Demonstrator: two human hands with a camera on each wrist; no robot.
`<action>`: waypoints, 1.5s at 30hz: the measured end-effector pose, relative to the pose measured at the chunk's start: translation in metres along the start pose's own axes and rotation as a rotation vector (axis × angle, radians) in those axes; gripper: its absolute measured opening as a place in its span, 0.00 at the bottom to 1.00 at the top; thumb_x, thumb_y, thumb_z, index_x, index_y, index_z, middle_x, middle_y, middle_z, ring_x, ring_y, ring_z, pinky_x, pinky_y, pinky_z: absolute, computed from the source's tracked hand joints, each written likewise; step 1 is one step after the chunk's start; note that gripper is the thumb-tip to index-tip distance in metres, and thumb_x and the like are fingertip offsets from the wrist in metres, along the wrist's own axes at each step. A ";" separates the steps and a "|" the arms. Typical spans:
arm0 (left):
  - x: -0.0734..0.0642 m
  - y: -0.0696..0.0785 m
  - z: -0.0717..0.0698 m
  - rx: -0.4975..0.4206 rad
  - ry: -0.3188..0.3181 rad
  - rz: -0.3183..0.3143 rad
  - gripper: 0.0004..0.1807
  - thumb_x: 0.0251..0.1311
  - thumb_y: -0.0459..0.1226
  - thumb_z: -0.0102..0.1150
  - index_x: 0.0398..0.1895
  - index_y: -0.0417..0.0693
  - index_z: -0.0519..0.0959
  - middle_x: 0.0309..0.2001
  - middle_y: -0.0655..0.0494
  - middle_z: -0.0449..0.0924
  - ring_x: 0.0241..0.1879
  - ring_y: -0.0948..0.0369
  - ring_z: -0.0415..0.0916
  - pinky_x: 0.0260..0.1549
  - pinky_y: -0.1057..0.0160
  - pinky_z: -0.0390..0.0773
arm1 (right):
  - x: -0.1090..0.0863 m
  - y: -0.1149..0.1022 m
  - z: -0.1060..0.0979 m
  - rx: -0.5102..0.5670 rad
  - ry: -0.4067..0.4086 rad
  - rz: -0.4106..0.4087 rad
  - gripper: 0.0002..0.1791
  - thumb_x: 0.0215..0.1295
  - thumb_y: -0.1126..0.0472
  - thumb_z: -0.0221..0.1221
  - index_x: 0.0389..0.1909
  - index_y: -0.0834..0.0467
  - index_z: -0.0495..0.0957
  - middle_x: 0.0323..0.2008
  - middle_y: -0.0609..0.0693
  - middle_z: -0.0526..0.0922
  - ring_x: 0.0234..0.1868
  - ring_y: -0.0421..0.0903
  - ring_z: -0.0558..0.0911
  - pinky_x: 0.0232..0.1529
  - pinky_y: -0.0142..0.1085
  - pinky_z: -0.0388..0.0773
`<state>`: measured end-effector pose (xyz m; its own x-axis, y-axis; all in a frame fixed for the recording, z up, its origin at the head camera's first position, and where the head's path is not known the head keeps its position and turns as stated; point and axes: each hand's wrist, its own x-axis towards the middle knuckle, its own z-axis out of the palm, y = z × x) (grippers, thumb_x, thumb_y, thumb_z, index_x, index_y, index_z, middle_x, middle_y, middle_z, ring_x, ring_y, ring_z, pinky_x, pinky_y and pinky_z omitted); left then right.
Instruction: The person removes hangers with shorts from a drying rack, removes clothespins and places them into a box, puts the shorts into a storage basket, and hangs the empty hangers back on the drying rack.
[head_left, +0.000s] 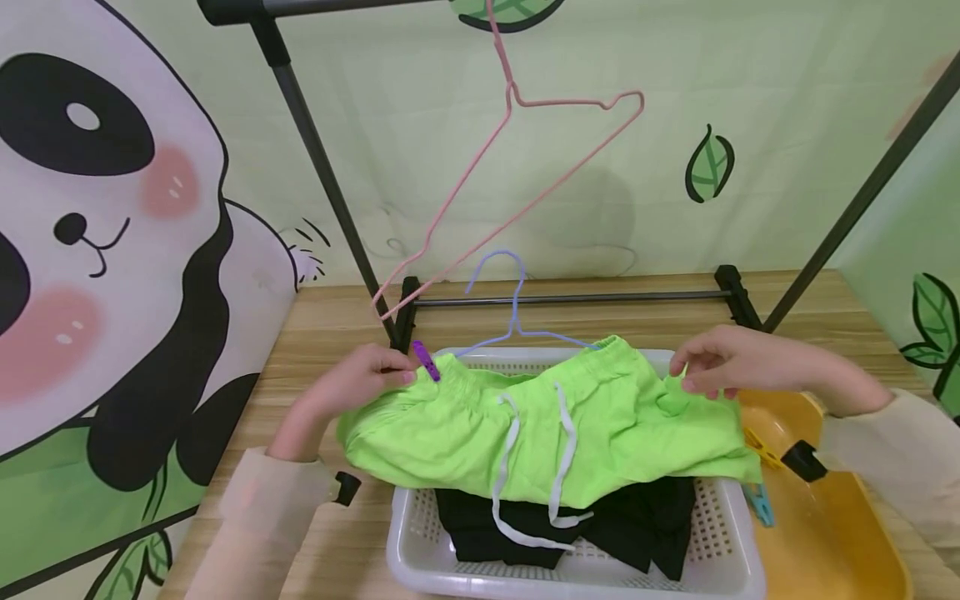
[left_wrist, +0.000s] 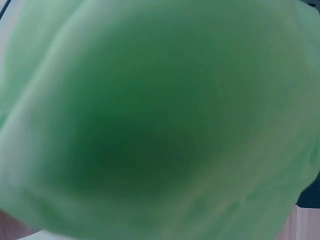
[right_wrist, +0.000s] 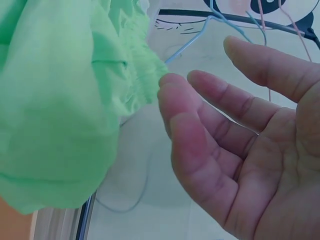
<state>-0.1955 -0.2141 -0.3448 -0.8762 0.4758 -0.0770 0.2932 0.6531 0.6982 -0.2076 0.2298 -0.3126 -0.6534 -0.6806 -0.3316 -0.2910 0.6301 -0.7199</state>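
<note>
The green shorts (head_left: pixel 536 454) lie over the basket (head_left: pixel 403 550), with the blue hanger (head_left: pixel 516 307) rising behind. The left hand (head_left: pixel 366 380) seems to pinch their waist by the purple clip (head_left: pixel 426 361), though cloth fills its wrist view; the right hand (head_left: pixel 723 363) is loosely spread, holding nothing. Steadying the clipped corner while smoothing the opposite waist against the hanger should help.

Lime-green shorts (head_left: pixel 622 433), rumpled, with a gathered waistband (head_left: pixel 615 356) toward the far edge of the white basket (head_left: pixel 405 533), legs spread past its left and right edges. Two loose white drawstrings (head_left: pixel 570 437) down the front, trailing toward the near edge. At the waistband's left end, near the far-left corner, a tilted purple clip (head_left: pixel 426 361). Above the far edge, hook upward, a periwinkle hanger (head_left: pixel 516 308), arms partly hidden by the waistband.
</note>
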 end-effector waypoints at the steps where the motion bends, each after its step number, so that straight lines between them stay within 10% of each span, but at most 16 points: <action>1: 0.001 0.001 0.000 0.006 -0.001 0.002 0.09 0.59 0.32 0.49 0.34 0.43 0.81 0.31 0.52 0.80 0.30 0.62 0.70 0.32 0.64 0.71 | 0.001 -0.002 0.000 0.003 0.003 -0.001 0.15 0.61 0.57 0.52 0.43 0.65 0.72 0.23 0.51 0.76 0.22 0.39 0.73 0.25 0.34 0.74; 24: 0.007 0.028 0.000 0.136 -0.036 0.105 0.09 0.58 0.32 0.50 0.34 0.44 0.81 0.33 0.53 0.81 0.29 0.64 0.72 0.33 0.66 0.71 | 0.038 -0.062 0.008 0.056 -0.060 -0.125 0.13 0.62 0.58 0.52 0.44 0.61 0.73 0.36 0.51 0.78 0.31 0.42 0.77 0.32 0.38 0.76; 45: 0.006 0.043 -0.003 0.078 -0.129 0.015 0.10 0.59 0.32 0.49 0.38 0.42 0.81 0.32 0.52 0.81 0.27 0.65 0.70 0.31 0.66 0.71 | 0.092 -0.105 0.030 0.074 -0.064 -0.313 0.16 0.59 0.60 0.54 0.47 0.63 0.72 0.37 0.51 0.78 0.40 0.45 0.76 0.40 0.37 0.75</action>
<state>-0.1895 -0.1846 -0.3133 -0.8164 0.5546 -0.1613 0.3392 0.6864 0.6433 -0.2157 0.0896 -0.2857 -0.4942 -0.8606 -0.1230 -0.4177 0.3592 -0.8346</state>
